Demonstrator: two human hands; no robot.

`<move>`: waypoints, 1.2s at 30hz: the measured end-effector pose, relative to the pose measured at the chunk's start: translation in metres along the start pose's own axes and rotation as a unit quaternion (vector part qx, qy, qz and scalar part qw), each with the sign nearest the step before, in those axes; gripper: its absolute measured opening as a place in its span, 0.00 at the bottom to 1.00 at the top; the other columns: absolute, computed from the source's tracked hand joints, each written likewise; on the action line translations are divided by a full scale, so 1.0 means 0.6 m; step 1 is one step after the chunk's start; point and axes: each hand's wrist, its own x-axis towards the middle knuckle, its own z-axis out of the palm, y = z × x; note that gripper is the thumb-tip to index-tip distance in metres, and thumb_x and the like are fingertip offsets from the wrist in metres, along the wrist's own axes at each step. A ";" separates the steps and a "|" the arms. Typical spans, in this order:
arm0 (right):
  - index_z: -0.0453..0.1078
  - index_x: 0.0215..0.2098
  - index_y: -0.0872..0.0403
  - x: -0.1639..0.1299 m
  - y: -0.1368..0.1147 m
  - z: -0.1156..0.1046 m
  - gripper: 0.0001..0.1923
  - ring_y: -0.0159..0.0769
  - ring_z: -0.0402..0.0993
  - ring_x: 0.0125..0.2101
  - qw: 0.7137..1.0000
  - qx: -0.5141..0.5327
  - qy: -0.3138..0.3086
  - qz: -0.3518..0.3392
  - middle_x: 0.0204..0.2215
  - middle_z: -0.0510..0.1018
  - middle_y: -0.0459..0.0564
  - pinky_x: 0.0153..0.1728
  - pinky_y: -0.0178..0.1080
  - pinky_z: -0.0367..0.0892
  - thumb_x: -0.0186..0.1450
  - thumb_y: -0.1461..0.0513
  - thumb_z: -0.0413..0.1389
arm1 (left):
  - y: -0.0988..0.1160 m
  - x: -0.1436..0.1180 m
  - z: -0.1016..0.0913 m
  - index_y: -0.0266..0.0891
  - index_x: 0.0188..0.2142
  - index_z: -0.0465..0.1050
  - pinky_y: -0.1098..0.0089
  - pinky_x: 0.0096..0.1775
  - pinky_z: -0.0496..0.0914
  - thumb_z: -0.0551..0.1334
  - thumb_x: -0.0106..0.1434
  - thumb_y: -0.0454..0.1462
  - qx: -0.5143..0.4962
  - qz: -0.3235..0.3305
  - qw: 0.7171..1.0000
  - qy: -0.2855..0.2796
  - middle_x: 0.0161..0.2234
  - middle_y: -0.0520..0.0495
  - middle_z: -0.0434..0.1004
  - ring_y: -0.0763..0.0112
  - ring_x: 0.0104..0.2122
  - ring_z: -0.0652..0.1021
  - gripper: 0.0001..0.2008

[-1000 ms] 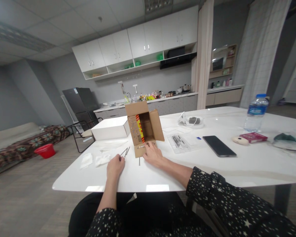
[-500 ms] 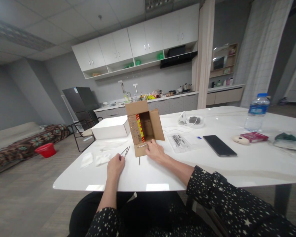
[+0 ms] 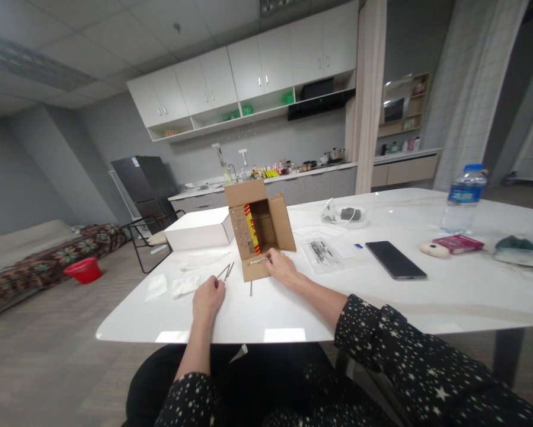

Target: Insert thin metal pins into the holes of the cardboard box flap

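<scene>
An opened cardboard box (image 3: 242, 228) stands on the white table in front of me, its mouth facing me and its flaps spread. My right hand (image 3: 284, 267) is at the lower front flap, thumb and fingers pinched at the end of a short silvery rod (image 3: 258, 261) that looks twisted or beaded. To the left, my left hand (image 3: 208, 295) rests on the table with curled fingers. Thin dark metal rods (image 3: 229, 271) stick out past its fingertips; one seems to be in its grip. Another thin rod (image 3: 251, 289) lies just below the flap.
A white box (image 3: 199, 230) stands behind on the left, with folded white cloths (image 3: 185, 287) nearer. Rightward lie a clear plastic case (image 3: 323, 255), a phone (image 3: 395, 260), a maroon packet (image 3: 459, 244) and a water bottle (image 3: 463, 198). A white corded device (image 3: 344, 213) sits farther back.
My right hand has shifted slightly to the right along the front flap, and the silvery rod at its fingertips with it. My left hand and the cardboard box look unmoved.
</scene>
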 end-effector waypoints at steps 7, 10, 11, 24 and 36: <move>0.66 0.47 0.52 0.009 0.000 -0.001 0.11 0.40 0.74 0.43 1.000 0.010 -0.002 0.016 0.44 0.78 0.52 0.39 0.37 0.63 0.69 0.61 0.47 | 0.005 -0.004 -0.006 0.40 0.36 0.72 0.65 0.36 0.66 0.48 0.66 0.43 -0.004 -0.006 1.000 -0.004 0.36 0.38 0.80 0.56 0.38 0.78 0.16; 0.66 0.46 0.52 0.012 -0.001 -0.001 0.10 0.40 0.74 0.43 1.000 0.014 -0.004 0.022 0.43 0.78 0.52 0.38 0.37 0.63 0.69 0.60 0.47 | 0.007 -0.005 -0.009 0.40 0.36 0.72 0.65 0.36 0.66 0.48 0.66 0.43 -0.004 -0.009 1.000 -0.005 0.36 0.38 0.80 0.56 0.39 0.78 0.16; 0.66 0.46 0.52 0.013 -0.001 -0.001 0.10 0.40 0.74 0.43 1.000 0.015 -0.003 0.022 0.43 0.78 0.52 0.37 0.37 0.63 0.68 0.60 0.48 | 0.007 -0.005 -0.009 0.40 0.36 0.72 0.65 0.36 0.66 0.48 0.66 0.43 -0.005 -0.009 1.000 -0.004 0.36 0.38 0.80 0.56 0.39 0.78 0.16; 0.64 0.49 0.51 0.008 -0.007 -0.005 0.12 0.40 0.75 0.41 0.999 0.016 -0.001 0.029 0.43 0.78 0.51 0.36 0.36 0.62 0.68 0.60 0.49 | 0.013 -0.010 -0.018 0.40 0.36 0.72 0.65 0.36 0.66 0.49 0.65 0.42 -0.007 -0.015 1.000 -0.011 0.36 0.38 0.80 0.56 0.39 0.79 0.15; 0.68 0.49 0.48 0.007 -0.009 -0.006 0.12 0.41 0.76 0.41 1.000 0.007 0.005 0.023 0.43 0.79 0.50 0.36 0.37 0.64 0.68 0.60 0.49 | 0.009 -0.008 -0.013 0.40 0.36 0.72 0.65 0.35 0.65 0.48 0.65 0.43 -0.002 -0.009 1.000 -0.007 0.35 0.39 0.80 0.56 0.38 0.78 0.15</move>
